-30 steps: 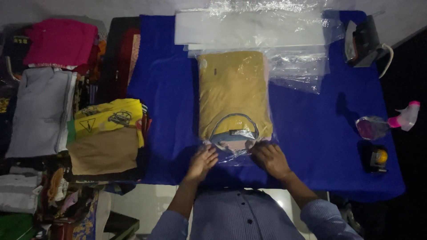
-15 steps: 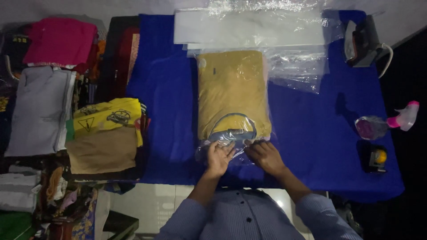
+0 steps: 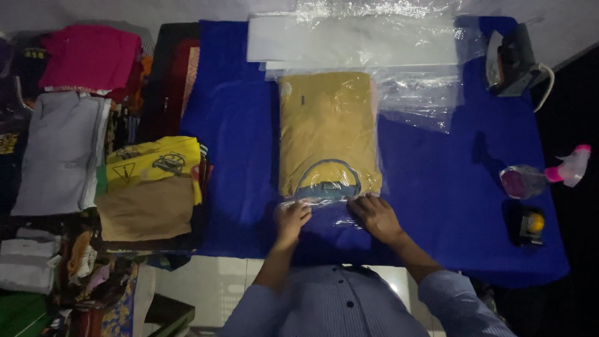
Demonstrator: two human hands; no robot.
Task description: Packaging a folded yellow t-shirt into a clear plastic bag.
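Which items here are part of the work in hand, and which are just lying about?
In hand:
- folded mustard shirt inside a clear plastic bag
- left hand and right hand on the bag's open end
- blue cloth beneath it

Lying about:
- iron
- spray bottle
- stack of clear bags
- folded clothes piles

A blue-covered table (image 3: 237,125) is filling the dim room; pale tiled floor (image 3: 212,281) is showing below its near edge.
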